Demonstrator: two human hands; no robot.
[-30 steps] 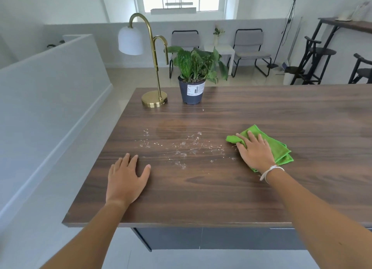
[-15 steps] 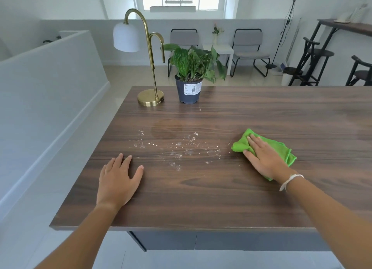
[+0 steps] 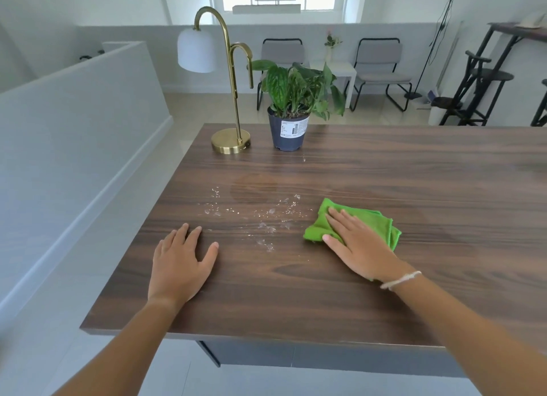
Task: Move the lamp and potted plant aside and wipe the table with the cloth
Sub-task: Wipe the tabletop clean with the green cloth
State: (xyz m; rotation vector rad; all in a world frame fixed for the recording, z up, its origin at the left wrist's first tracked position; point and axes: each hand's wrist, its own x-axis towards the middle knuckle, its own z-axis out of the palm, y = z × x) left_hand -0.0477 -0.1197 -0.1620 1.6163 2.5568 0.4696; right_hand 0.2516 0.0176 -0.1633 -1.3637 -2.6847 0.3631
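Note:
A brass lamp (image 3: 231, 141) with a white shade stands at the far left corner of the dark wooden table (image 3: 414, 188). Right beside it is a potted plant (image 3: 288, 132) in a dark pot with a white label. Water droplets (image 3: 260, 218) and a faint round mark lie on the wood in front of them. My right hand (image 3: 359, 244) presses flat on a folded green cloth (image 3: 367, 221), just right of the droplets. My left hand (image 3: 182, 262) rests flat on the table with fingers spread, holding nothing.
A grey half wall (image 3: 74, 129) runs along the left of the table. Beyond the far edge are two grey chairs (image 3: 379, 67), a small white side table (image 3: 343, 73) and black stools (image 3: 485, 93) at the right.
My right hand has slid the cloth leftward along the table toward the droplets. My left hand stays flat in place. The view has shifted slightly.

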